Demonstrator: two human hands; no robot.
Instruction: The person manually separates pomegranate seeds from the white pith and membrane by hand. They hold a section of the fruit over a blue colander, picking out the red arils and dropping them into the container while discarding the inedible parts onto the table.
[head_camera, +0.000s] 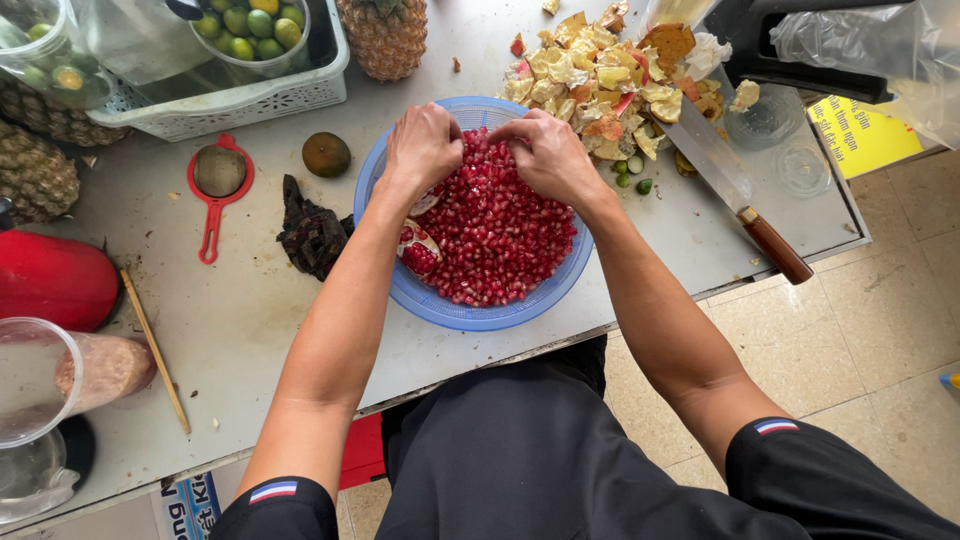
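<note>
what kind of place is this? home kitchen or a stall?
Probably a fruit or juice stall's prep table, not a home kitchen. Both hands work over a round blue plastic basket full of red pomegranate seeds, beside a heap of peel scraps, whole pineapples and a long wooden-handled knife.

Glossy red seeds (495, 235) are held in a blue plastic basket (470, 312); a wood-handled metal knife (735, 190) lies on the matt table (260, 310).
</note>
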